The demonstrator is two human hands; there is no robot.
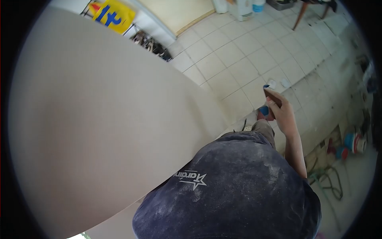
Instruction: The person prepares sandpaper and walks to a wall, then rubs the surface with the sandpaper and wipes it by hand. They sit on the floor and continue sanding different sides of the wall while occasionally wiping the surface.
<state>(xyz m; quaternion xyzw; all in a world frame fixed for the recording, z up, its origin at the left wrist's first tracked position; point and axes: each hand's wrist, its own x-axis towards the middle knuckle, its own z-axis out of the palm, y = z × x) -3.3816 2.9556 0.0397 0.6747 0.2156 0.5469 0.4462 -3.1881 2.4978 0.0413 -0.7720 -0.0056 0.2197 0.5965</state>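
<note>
My right hand (282, 113) is on the right side of the view, its fingers closed on a flat brown piece (273, 95) with a blue edge at the top. The hand is held out over the tiled floor, apart from the large pale surface (111, 107) that fills the left side. That surface is smooth and plain. My left hand does not show. Pale dust marks my dark shirt (238, 179).
A yellow bag (115, 16) and a rack of shoes (151, 46) stand beyond the pale surface. On the floor (234, 51) are white containers (243, 10) and wooden legs (300, 16). Hoses (332, 183) and a blue, white and red object (354, 142) lie at right.
</note>
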